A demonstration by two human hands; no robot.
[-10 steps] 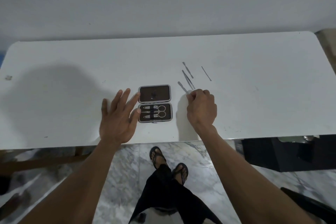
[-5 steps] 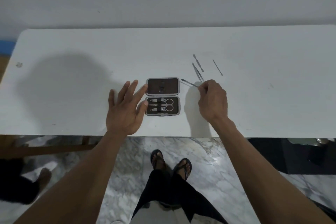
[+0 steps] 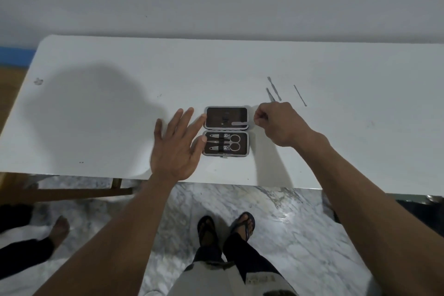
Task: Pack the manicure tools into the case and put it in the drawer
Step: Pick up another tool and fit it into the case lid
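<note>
head | right hand (image 3: 276, 124) pinches flat tool (image 3: 240, 123) over case (image 3: 226, 131) | grip seemingly hidden

A white table (image 3: 120, 108) with rounded corners stands against a pale wall. An open manicure case (image 3: 226, 131) lies on it near the front edge, between the flat left hand (image 3: 176, 146) and the closed right hand (image 3: 276, 122). Beyond the right hand lie three thin metal tools (image 3: 274, 88), one (image 3: 300, 95) a little further right. A small smudge (image 3: 38, 81) marks the far-left corner.
</note>
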